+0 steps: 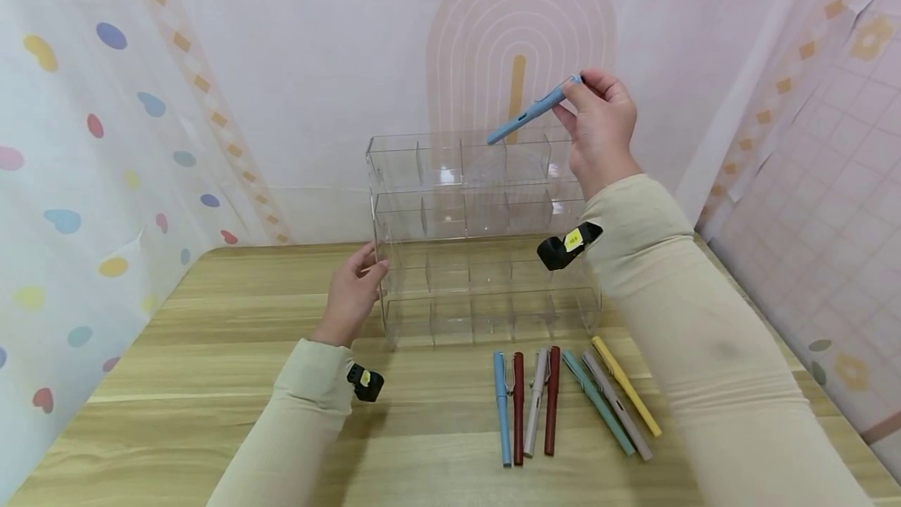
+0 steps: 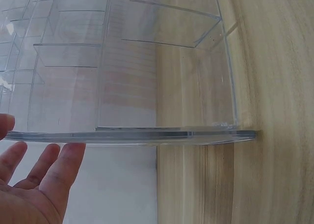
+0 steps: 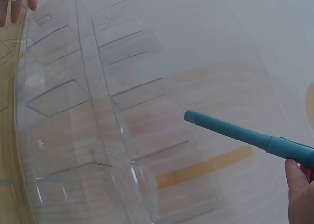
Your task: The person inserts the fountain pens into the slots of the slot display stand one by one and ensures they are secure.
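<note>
My right hand pinches a capped blue pen near its clip end. The pen slants down to the left, its other end just over the top tier of a clear tiered rack. In the right wrist view, the same blue pen hangs apart from the rack's dividers. At the rack's left side, my left hand grips the side panel. The left wrist view has the thumb on one face of that panel and the fingers against the other.
Before the rack, several capped pens lie on the wooden table: among them a light blue pen, a dark red pen, a green pen and a yellow pen. A patterned curtain hangs behind.
</note>
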A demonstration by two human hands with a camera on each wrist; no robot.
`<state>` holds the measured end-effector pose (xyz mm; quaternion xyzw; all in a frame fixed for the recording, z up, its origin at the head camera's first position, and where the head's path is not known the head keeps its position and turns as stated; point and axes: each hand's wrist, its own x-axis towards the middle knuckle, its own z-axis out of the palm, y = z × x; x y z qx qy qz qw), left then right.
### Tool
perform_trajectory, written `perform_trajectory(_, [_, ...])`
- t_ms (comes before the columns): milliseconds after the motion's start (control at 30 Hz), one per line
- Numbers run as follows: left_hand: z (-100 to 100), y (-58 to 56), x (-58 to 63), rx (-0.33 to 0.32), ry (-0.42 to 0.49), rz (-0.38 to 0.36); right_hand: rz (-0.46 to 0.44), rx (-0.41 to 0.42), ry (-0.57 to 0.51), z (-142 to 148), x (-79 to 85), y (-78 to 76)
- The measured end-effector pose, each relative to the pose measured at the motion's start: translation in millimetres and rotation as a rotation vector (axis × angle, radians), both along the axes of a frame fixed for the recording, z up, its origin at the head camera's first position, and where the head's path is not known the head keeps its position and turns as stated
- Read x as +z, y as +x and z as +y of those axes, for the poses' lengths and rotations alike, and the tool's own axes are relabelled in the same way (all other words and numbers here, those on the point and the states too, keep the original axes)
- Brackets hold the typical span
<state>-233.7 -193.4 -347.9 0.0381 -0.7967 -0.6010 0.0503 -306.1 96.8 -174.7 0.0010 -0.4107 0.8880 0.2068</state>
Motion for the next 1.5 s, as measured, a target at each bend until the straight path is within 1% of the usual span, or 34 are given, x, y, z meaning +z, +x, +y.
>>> perform_trajectory(300, [0, 1.4, -0.2, -0.008, -0.005, -0.004, -0.011, 0.016, 0.058, -7, -14.1, -5.4])
perform_trajectory(467, [0, 0.9, -0.6, -0.005, -0.007, -0.007, -0.027, 0.024, 0.095, -12, -19.4, -6.3])
perform_trajectory(667, [2, -0.9, -0.4, -0.016, 0.004, -0.005, -0.043, 0.033, 0.126, -16, -24.5, -7.3])
perform_trajectory(800, [2, -1.2, -0.9, -0.02, 0.005, -0.012, -0.046, 0.042, 0.165, -19, -29.2, -7.6])
perform_trajectory(933, [3, -0.7, -0.7, -0.023, 0.012, -0.013, -0.049, 0.033, 0.206, -21, -33.7, -8.6])
perform_trajectory(1167, [4, -1.1, -0.9, -0.021, 0.012, -0.004, -0.064, 0.032, 0.24, -23, -34.4, -11.0])
perform_trajectory(1500, [6, -1.7, -0.7, -0.02, 0.021, -0.021, -0.09, 0.012, 0.32, -23, -37.3, -13.1])
